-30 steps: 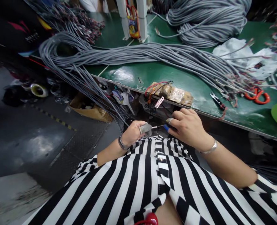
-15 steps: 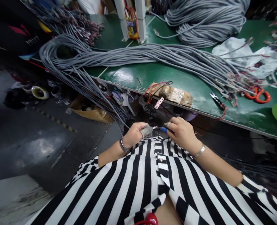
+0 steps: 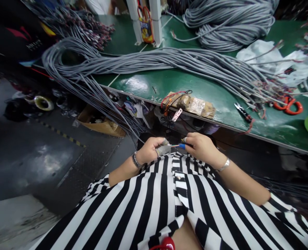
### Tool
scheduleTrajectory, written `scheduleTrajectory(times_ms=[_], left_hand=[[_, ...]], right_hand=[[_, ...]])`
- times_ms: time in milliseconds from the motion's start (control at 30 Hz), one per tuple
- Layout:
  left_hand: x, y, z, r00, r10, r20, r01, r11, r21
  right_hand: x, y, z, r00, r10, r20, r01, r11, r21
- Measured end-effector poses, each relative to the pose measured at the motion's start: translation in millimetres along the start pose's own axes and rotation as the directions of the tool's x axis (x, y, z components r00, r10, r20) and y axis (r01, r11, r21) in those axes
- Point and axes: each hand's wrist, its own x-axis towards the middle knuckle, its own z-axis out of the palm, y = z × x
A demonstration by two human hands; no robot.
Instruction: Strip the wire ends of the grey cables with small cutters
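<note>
My left hand (image 3: 151, 151) is closed below the bench edge, with taped fingertips pinching the stripped end of a thin grey cable (image 3: 172, 146). My right hand (image 3: 199, 147) is closed too, facing it a few centimetres away and gripping a small tool with a blue tip (image 3: 182, 146) at the cable's coloured wire ends. Both hands sit just above my striped shirt. A fan of grey cables (image 3: 109, 107) hangs off the bench down towards my left hand.
The green bench (image 3: 154, 83) carries a long bundle of grey cables (image 3: 185, 62), a large cable coil (image 3: 229, 21), a taped block with red wires (image 3: 189, 102), small cutters (image 3: 242, 111), red-handled scissors (image 3: 288, 104), white plastic (image 3: 274, 59). A cardboard box (image 3: 99, 121) lies underneath.
My right hand has pulled in closer to my left hand and lower towards my shirt. The left hand has barely moved.
</note>
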Motion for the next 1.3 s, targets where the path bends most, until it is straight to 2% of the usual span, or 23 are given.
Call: scheduleTrajectory(times_ms=[67,133,200,267,333,367,400,467,533,633,700,800,833,900,967,1033,1100,1167,1200,1267,1300], left_hand=[[0,1,-0.2,0.993,-0.077,-0.091,0.069,0.994,-0.085],[1,2,0.7,0.972,-0.152,-0.179,0.126,0.981,-0.149],[2,2,1.8,0.962,-0.189,-0.196,0.154,0.971,-0.181],[3,1,2.8,0.967,-0.194,-0.168,0.161,0.969,-0.19],[3,-1,3.8,0.973,-0.188,-0.132,0.162,0.969,-0.186],[3,-2,4.3,0.976,-0.183,-0.113,0.16,0.969,-0.19],[3,-3,4.9,0.979,-0.179,-0.097,0.157,0.967,-0.202],[3,-7,5.9,0.982,-0.18,-0.063,0.159,0.956,-0.246],[4,-11,6.5,0.979,-0.2,-0.046,0.176,0.933,-0.314],[3,-18,7.4,0.967,-0.255,-0.025,0.22,0.877,-0.427],[3,-21,8.8,0.956,-0.292,-0.025,0.252,0.86,-0.443],[4,-22,12.7,0.936,-0.316,-0.154,0.242,0.897,-0.371],[5,-21,14.2,0.925,-0.306,-0.225,0.22,0.914,-0.34],[8,-21,16.3,0.9,-0.255,-0.353,0.168,0.952,-0.257],[10,-21,16.4,0.896,-0.149,-0.417,0.121,0.988,-0.094],[10,-21,14.0,0.928,-0.016,-0.371,0.06,0.992,0.107],[9,-19,9.6,0.974,0.07,-0.217,-0.026,0.979,0.2],[7,-18,5.2,0.994,0.07,-0.083,-0.061,0.993,0.105],[7,-17,3.5,0.997,0.043,-0.059,-0.042,0.999,0.009],[7,-18,2.0,0.994,-0.053,-0.099,0.033,0.98,-0.195],[8,-19,2.3,0.983,-0.108,-0.147,0.065,0.96,-0.271]], right_hand=[[0,5,-6,0.993,-0.075,0.089,0.063,0.99,0.128],[0,10,-11,0.976,-0.172,0.134,0.116,0.929,0.352],[-1,13,-12,0.978,-0.19,0.081,0.114,0.824,0.555],[0,14,-9,0.997,-0.057,-0.051,0.077,0.749,0.658],[2,11,-2,0.978,0.11,-0.178,0.037,0.748,0.663],[4,8,2,0.963,0.155,-0.222,0.023,0.77,0.638],[5,5,7,0.955,0.159,-0.249,0.024,0.797,0.603],[9,-2,16,0.964,0.088,-0.252,0.064,0.841,0.538],[11,-7,22,0.962,0.052,-0.268,0.102,0.841,0.531],[12,-8,28,0.929,0.185,-0.321,0.054,0.789,0.612],[12,-5,30,0.905,0.296,-0.304,-0.006,0.724,0.689],[11,-4,35,0.898,0.391,-0.202,-0.119,0.658,0.744],[10,-6,36,0.902,0.398,-0.169,-0.159,0.669,0.726],[7,-12,34,0.932,0.331,-0.148,-0.178,0.774,0.608],[5,-19,27,0.972,0.16,-0.172,-0.08,0.914,0.398],[4,-20,16,0.978,0.015,-0.209,0.029,0.978,0.207],[7,-12,8,0.965,0.037,-0.258,0.01,0.984,0.18],[12,1,8,0.961,0.153,-0.228,-0.064,0.932,0.356],[13,8,10,0.969,0.192,-0.158,-0.089,0.861,0.501],[15,16,16,0.977,0.214,-0.006,-0.145,0.681,0.717],[14,17,19,0.976,0.218,0.018,-0.154,0.625,0.765]])
